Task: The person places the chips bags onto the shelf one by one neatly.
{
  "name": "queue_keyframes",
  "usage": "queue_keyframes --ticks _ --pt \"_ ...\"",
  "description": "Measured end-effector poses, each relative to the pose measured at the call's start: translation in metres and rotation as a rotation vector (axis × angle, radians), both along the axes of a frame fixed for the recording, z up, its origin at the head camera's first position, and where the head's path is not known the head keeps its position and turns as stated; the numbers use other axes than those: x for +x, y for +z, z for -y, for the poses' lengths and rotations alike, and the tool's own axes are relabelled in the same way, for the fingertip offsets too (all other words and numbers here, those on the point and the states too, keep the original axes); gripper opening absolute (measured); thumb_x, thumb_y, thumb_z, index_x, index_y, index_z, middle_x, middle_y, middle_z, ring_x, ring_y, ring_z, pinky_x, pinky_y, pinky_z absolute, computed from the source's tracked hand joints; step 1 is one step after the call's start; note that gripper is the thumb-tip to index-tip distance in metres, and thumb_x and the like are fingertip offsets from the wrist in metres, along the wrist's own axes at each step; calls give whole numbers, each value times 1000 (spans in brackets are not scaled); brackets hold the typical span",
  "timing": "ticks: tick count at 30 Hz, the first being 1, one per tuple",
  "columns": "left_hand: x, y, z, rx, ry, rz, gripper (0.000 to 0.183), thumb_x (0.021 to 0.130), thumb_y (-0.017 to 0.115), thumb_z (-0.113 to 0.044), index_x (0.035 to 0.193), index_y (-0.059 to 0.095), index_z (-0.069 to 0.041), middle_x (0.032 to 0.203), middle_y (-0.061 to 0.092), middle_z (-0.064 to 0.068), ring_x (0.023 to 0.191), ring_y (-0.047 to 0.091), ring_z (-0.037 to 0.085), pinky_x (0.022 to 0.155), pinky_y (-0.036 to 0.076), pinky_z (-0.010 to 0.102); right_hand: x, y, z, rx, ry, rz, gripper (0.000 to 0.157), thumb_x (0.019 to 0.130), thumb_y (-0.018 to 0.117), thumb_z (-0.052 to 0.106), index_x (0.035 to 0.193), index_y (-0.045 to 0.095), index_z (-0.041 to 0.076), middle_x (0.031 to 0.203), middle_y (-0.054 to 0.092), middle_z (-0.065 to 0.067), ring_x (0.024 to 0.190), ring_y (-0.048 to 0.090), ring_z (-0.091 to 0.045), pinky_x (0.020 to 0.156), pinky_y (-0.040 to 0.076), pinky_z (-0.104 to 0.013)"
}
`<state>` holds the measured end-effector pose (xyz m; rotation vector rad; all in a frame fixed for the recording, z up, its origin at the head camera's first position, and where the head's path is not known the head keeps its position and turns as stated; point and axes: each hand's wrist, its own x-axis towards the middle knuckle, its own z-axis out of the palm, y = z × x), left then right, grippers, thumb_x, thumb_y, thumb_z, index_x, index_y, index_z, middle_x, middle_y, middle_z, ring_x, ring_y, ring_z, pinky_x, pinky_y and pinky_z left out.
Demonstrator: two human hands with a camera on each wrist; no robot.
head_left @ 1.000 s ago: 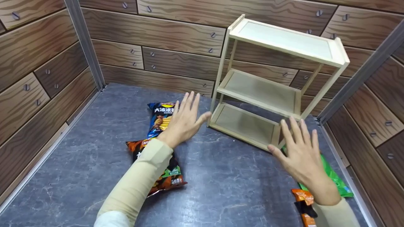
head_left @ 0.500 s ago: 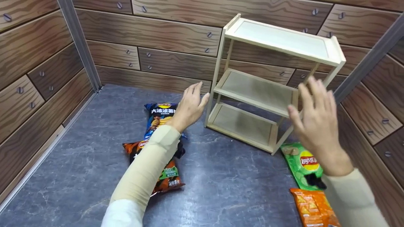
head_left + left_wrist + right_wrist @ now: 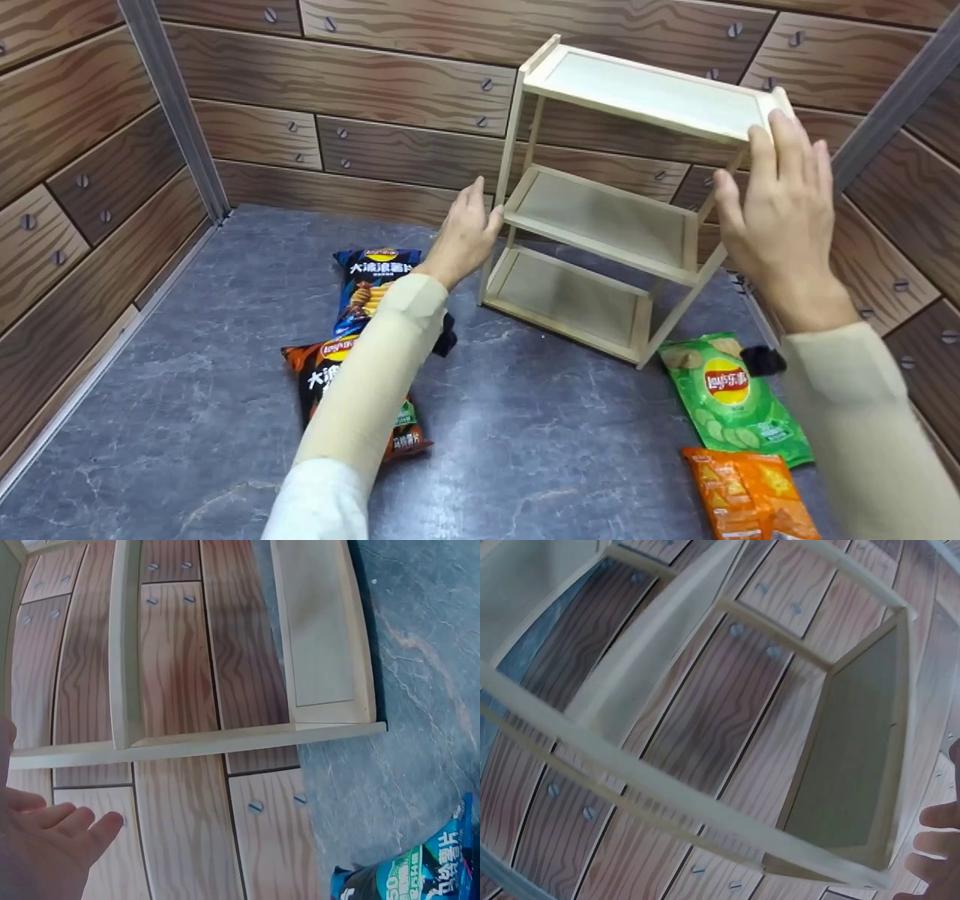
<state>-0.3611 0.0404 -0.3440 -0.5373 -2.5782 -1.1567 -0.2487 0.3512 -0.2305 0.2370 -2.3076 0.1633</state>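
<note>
A three-tier wooden shelf rack (image 3: 607,217) stands upright against the back wall. My left hand (image 3: 463,236) is beside its left post, fingers extended. In the left wrist view, that hand's fingers (image 3: 75,832) lie close to the post; whether any fingertip touches it I cannot tell. On the other side, my right hand (image 3: 787,225) is raised near the rack's top right corner, fingers straight and overlapping the post in the head view. The right wrist view shows its fingers (image 3: 934,840) just off the rack's frame. Neither hand holds anything.
Behind my left forearm lie a blue chip bag (image 3: 371,289) and a black-and-orange chip bag (image 3: 319,375). A green chip bag (image 3: 731,397) and an orange snack bag (image 3: 750,491) lie on the right. Wood-patterned walls (image 3: 375,75) enclose the grey marbled surface (image 3: 510,420).
My right hand has risen from above the green bag to the rack's upper right corner, uncovering the bags there. The left hand has moved up to the left post. The rack stays put.
</note>
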Motion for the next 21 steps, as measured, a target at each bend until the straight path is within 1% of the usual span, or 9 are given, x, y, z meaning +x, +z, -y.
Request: queue_keyframes --ticks 5,8,10,12,15,19,21 --pt "-8 1 -6 -5 8 33 62 106 43 -28 155 21 4 154 37 24 145 36 34 122 27 39 -14 11 -5 29 -53 101 60 103 38 38 147 35 -4 158 30 -22 148 26 -40 125 6 -52" --pt "-10 1 -10 -17 14 31 60 106 42 -26 155 22 4 154 38 23 144 38 33 121 28 38 -20 14 -6 39 -90 152 59 104 37 37 147 36 -4 157 33 -24 146 29 -42 124 6 -54" --pt "-11 1 -14 -17 18 20 59 106 44 -23 154 23 4 153 40 23 143 40 33 121 29 38 -22 14 -7 42 -113 164 59 104 36 37 147 36 -4 155 36 -25 145 31 -42 124 7 -55" --pt "-11 1 -18 -8 18 11 59 105 46 -20 153 25 5 152 41 24 142 41 34 120 30 37 -23 14 -7 41 -134 155 57 105 35 37 146 39 -3 151 40 -26 142 35 -42 123 9 -55" --pt "-12 1 -25 43 8 4 56 103 47 -15 151 28 7 149 44 26 140 44 34 119 33 37 -25 13 -5 44 -155 115 54 105 36 36 141 44 -3 144 49 -27 136 42 -43 121 15 -55" --pt "-13 1 -30 138 18 28 48 103 46 -11 146 35 6 140 54 26 133 53 34 113 40 39 -28 12 -2 50 -158 43 52 105 37 37 133 52 -4 134 58 -27 128 50 -44 117 24 -53" --pt "-13 1 -31 162 33 42 43 105 45 -12 144 39 3 135 59 24 129 56 33 110 43 40 -29 12 -1 51 -158 16 51 105 38 37 128 55 -4 130 61 -27 125 53 -44 116 27 -53"
